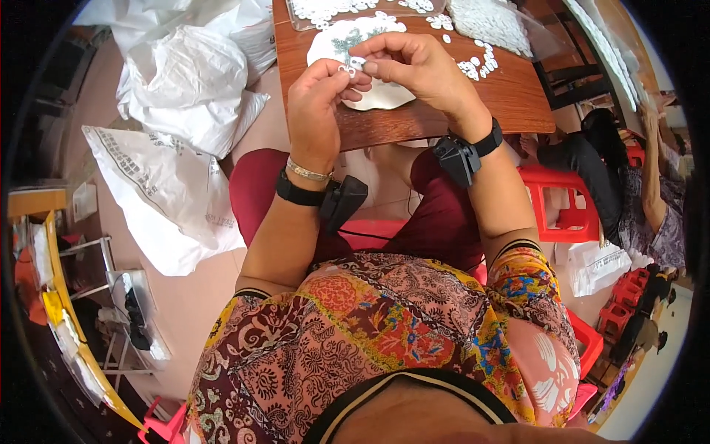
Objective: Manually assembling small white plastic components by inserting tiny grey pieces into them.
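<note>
Both hands meet above a round white mat (403, 96) near the table's front edge. My left hand (318, 100) pinches a small white piece with ring-like holes (347, 71) between thumb and fingertips. Right against it, my right hand (429, 74) has thumb and forefinger closed on another small white piece (358, 62). How the two pieces touch is too small to make out. On the mat, just beyond my fingers, lies a scatter of tiny dark grey-green bits (344, 43).
Loose white pieces (484, 65) lie on the brown table (518, 96) at right, near a bundle of white pieces (488, 26). A clear tray (299, 18) holds more. White sacks (181, 81) stand at left. A red stool (562, 203) and a seated person (651, 200) are at right.
</note>
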`<state>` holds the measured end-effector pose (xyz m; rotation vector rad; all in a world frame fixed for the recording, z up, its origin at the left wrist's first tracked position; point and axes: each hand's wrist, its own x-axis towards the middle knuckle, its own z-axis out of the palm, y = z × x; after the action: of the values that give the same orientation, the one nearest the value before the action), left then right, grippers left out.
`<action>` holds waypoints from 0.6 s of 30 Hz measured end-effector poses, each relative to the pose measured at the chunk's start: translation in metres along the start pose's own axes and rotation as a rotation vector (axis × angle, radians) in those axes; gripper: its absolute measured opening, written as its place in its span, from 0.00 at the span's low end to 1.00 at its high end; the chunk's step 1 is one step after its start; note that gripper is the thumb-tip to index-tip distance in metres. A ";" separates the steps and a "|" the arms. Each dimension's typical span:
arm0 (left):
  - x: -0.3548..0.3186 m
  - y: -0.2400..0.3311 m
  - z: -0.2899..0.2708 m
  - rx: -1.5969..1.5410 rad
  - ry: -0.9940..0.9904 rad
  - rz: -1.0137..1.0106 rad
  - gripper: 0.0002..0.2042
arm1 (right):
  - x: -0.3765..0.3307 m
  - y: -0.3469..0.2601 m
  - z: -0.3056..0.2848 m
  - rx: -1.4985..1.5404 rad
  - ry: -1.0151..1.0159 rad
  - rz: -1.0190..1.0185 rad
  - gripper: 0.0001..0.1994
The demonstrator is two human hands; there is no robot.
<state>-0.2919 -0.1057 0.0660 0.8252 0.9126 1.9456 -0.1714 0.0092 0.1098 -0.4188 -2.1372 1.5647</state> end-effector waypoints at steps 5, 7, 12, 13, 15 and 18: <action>-0.002 0.002 0.000 0.071 0.050 -0.086 0.08 | 0.001 -0.003 0.000 -0.020 0.037 -0.004 0.11; -0.002 0.002 0.000 0.153 0.071 -0.147 0.08 | 0.002 -0.004 -0.001 -0.019 0.113 -0.022 0.09; -0.002 0.000 0.004 0.296 0.116 -0.115 0.08 | 0.002 -0.005 0.000 0.035 0.081 0.001 0.09; -0.002 0.000 0.004 0.296 0.115 -0.115 0.08 | 0.001 -0.006 0.000 0.044 0.069 0.005 0.09; -0.002 0.000 0.004 0.311 0.118 -0.111 0.08 | 0.000 -0.006 0.000 0.019 0.067 0.003 0.09; -0.002 -0.001 0.002 0.323 0.124 -0.113 0.08 | -0.001 -0.008 0.000 -0.008 0.067 -0.007 0.09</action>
<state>-0.2884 -0.1065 0.0657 0.8194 1.3432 1.7916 -0.1707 0.0066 0.1172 -0.4597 -2.0930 1.5175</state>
